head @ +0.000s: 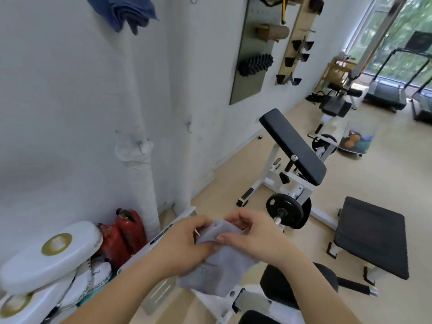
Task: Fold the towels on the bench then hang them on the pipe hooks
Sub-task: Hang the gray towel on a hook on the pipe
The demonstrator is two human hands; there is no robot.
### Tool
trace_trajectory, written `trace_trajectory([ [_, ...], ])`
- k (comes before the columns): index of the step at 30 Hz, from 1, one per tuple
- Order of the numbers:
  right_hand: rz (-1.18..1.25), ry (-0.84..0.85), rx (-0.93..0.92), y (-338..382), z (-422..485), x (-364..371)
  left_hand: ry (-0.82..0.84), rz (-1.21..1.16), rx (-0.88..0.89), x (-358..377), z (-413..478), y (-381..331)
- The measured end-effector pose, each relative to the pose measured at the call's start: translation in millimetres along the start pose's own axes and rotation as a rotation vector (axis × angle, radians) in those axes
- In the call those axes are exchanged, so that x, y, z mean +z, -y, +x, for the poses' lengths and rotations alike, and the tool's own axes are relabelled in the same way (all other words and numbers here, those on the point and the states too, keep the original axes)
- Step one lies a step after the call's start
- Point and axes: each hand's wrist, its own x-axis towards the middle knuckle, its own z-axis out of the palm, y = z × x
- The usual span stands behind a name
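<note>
Pinching the grey towel [217,265] by its top fold between left hand [184,242] and right hand [254,232], near centre, letting its length hang down. Likely aiming for the bare pipe hook [140,147] farther off and left, on the left hand's side, below the blue towel [126,12].

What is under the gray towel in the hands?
The gray towel is held up by the left hand and right hand. Below it show a white machine frame and a black pad. Whatever lies right beneath the cloth is covered.
</note>
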Motion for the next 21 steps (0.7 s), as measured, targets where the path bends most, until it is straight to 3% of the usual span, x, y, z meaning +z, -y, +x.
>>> trace_trajectory([
  [4, -0.034, 0.119, -0.047, 49, 48, 6, -0.118, -0.236, -0.068, -78, 2, 10],
  [9, 0.044, 0.074, -0.078, 118, 118, 8, -0.234, -0.453, -0.078, -180, 10, 8],
  [14, 0.24, -0.003, -0.116, 191, 180, 10, -0.282, -0.458, -0.027, -266, 38, -12],
  [21, 0.387, -0.149, -0.166, 265, 260, -4, -0.437, -0.29, 0.038, -344, 95, -42],
])
